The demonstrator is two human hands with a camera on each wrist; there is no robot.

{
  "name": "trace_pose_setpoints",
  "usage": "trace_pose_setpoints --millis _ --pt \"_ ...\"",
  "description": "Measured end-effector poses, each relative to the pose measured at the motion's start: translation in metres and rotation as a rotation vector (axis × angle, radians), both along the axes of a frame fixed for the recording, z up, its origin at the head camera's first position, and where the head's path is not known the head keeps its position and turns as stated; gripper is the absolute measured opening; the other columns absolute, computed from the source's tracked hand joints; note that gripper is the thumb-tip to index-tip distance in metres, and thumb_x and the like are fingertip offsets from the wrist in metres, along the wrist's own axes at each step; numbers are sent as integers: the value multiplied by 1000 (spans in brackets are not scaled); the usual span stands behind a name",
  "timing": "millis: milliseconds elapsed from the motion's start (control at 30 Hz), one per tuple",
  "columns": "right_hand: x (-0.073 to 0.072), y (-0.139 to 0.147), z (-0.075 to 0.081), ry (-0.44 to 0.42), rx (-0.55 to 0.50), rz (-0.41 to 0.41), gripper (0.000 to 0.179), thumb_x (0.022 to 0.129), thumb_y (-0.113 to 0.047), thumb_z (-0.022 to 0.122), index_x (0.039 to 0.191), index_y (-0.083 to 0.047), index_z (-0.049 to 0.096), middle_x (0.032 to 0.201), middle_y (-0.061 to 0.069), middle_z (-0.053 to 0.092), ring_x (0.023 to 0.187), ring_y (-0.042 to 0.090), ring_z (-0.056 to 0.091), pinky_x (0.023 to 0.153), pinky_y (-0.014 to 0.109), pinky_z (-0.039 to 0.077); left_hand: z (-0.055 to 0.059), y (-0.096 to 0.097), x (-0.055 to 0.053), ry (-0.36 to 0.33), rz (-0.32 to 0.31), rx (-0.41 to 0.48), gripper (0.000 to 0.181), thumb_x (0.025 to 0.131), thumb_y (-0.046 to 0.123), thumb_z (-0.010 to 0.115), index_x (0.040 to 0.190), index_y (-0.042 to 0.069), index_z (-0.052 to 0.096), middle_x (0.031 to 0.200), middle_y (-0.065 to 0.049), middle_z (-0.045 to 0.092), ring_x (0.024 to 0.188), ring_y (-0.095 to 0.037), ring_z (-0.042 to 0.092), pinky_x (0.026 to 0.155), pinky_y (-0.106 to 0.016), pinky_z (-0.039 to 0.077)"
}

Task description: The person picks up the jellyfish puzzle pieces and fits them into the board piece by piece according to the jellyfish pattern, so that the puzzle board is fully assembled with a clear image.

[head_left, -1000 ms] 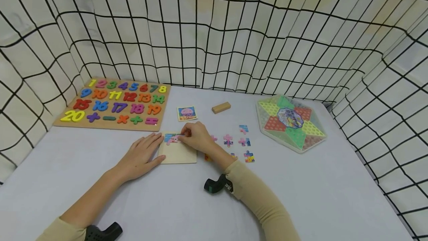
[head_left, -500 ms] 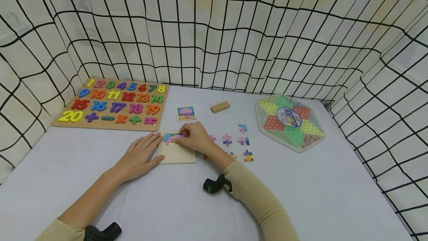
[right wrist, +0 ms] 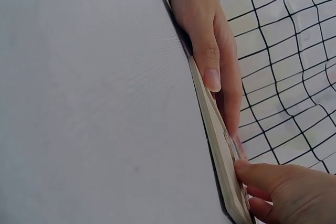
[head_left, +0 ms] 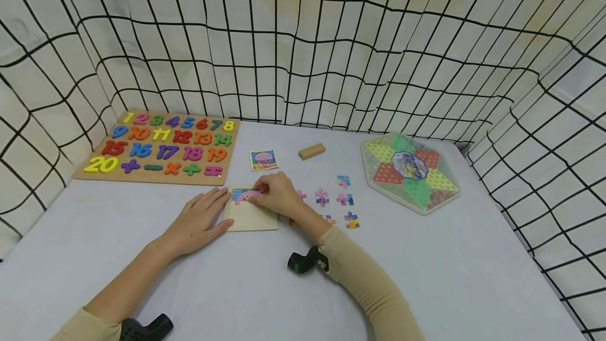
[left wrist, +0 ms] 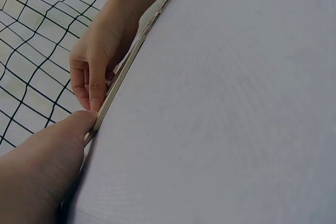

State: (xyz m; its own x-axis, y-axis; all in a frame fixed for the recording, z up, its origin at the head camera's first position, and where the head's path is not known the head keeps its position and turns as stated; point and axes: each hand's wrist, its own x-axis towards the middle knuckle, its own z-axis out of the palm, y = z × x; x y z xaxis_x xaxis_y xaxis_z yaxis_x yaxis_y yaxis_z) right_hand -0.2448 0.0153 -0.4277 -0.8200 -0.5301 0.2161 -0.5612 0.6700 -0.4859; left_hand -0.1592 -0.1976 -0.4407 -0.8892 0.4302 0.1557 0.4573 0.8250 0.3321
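A pale wooden puzzle board lies in the middle of the table. Jigsaw pieces in blue and pink line its upper left part. My right hand bends over the top edge, thumb and fingertips pinching a pink and blue jigsaw piece against the board, partly hidden by the fingers. My left hand rests flat with straight fingers along the board's left side, its thumb at the lower left edge. The right wrist view shows the right thumb on the board's upper face. Several loose pieces lie right of it, some behind the forearm.
Behind the board lie a small picture card with a pink sea creature and a wooden block. A number board sits back left, a hexagonal game box back right. Black netting rises around the white table.
The jigsaw piece under my right fingers, tilted with a dark edge showing a second ago, now lies flatter beside its neighbours. My left hand stays in place.
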Motion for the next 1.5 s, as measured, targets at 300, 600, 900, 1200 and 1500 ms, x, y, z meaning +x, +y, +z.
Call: trace_pose_setpoints --millis 300,600,900,1200,1500 --pt "2 0 0 3 -25 -12 26 74 -36 75 88 -14 72 74 -9 62 75 6 46 69 20 35 1 1 0 -5 1 -3 71 91 46 50 140 -2 31 145 -19 28 135 -35 17 106 -55 12" --pt "3 -1 3 20 32 -48 27 74 -42 74 89 -19 71 78 -11 63 78 7 45 70 26 33 2 -1 0 -2 -3 -1 71 91 46 50 140 -2 32 145 -20 28 134 -36 18 106 -55 12" --pt "-1 1 11 -9 59 45 23 80 -32 71 92 -13 69 79 -5 64 73 6 51 66 17 39 3 0 -2 -8 -3 11 71 91 46 49 140 -3 31 145 -21 28 134 -37 18 105 -56 12" --pt "-2 13 23 -66 96 80 27 81 -30 70 100 -11 67 90 -1 66 86 11 55 75 21 44 0 1 -1 -4 -6 16 71 91 46 50 140 -2 32 145 -21 28 134 -37 18 105 -56 12" --pt "-9 43 32 -83 90 16 32 85 -27 66 110 -8 63 102 3 64 102 17 54 88 30 44 2 0 0 0 -7 20 71 91 46 49 140 -3 32 144 -21 28 134 -37 18 105 -56 12"
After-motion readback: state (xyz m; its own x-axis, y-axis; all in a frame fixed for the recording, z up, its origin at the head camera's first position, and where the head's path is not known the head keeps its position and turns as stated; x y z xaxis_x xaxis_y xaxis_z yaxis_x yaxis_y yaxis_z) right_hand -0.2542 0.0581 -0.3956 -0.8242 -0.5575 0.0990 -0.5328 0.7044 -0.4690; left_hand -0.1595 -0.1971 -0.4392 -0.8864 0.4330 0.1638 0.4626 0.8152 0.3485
